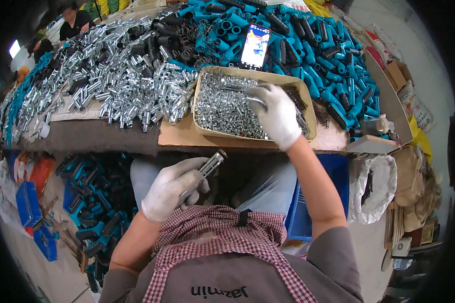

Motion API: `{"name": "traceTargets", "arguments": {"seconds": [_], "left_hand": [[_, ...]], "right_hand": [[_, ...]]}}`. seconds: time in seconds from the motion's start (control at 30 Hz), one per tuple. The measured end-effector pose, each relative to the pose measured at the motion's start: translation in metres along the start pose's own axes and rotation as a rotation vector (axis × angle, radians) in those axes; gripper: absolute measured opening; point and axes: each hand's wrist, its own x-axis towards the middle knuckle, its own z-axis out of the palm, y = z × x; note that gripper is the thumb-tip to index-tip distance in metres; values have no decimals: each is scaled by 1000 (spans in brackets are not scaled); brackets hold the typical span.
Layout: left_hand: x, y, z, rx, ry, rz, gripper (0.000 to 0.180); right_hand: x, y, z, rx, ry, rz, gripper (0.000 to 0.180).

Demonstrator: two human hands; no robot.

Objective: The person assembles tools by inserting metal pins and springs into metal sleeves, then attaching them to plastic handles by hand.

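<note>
My left hand (169, 191), in a white glove, is closed round a silver slotted metal tube (213, 162) in front of the table edge. The tube tilts up to the right, and its upper end looks dark and open. My right hand (278, 115), gloved too, reaches over a cream tray (268, 76). Its fingers are bent together around a shiny bit that I cannot make out. Small silver metal parts (222, 111) fill most of the tray. Dark coil springs (299, 99) lie at its right end, partly behind my right hand.
Silver metal tubes (129, 93) are heaped left of the tray. Teal plastic handles (316, 70) pile up behind and to the right. A lit phone (256, 46) leans behind the tray. Blue crates (318, 202) and a white sack (373, 189) stand below. Another person (75, 24) sits at far left.
</note>
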Motion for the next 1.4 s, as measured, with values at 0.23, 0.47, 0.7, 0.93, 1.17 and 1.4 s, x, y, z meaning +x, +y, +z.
{"name": "traceTargets", "arguments": {"seconds": [0.23, 0.47, 0.7, 0.93, 1.17, 1.4], "left_hand": [[11, 5, -7, 27, -201, -177, 39], [10, -33, 23, 1085, 10, 550, 44], [14, -63, 37, 918, -89, 371, 33], [16, -80, 32, 772, 94, 282, 29], [10, -84, 39, 702, 171, 218, 34], [16, -70, 43, 783, 99, 311, 36]], "right_hand": [[-71, -61, -20, 885, -632, 252, 29], [-142, -66, -1, 1050, -398, 614, 25], [-199, 13, -18, 860, -469, 606, 31], [-357, 182, 18, -241, -428, 995, 27], [-367, 178, 57, -512, -824, 703, 20], [-410, 211, 61, -471, -905, 856, 24]]}}
